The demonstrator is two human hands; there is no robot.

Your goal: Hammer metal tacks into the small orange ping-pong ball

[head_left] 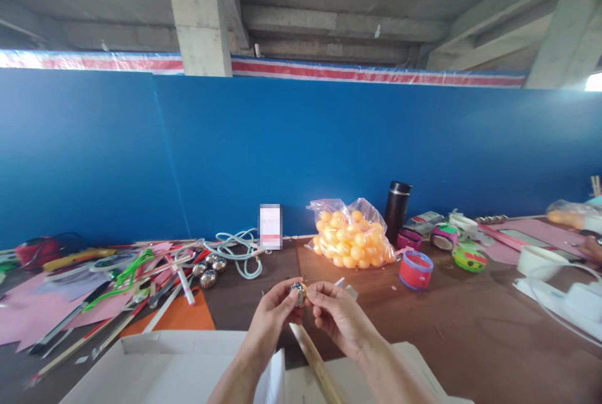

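Black flask before a blue partition, concrete pillar and striped sheeting behind.

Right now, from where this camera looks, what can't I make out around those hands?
All in the head view:
Silver ball: partly covered by the left hand.
Whether the right hand pinches anything: too small to tell.
White card: print lost to pixelation.
Wooden stick: near end cut off by the bottom edge.
Another person's hand: cut off by the right edge, blurred.

You can read no text, label, brand or number; the face of the upright white card is pixelated beyond reading.
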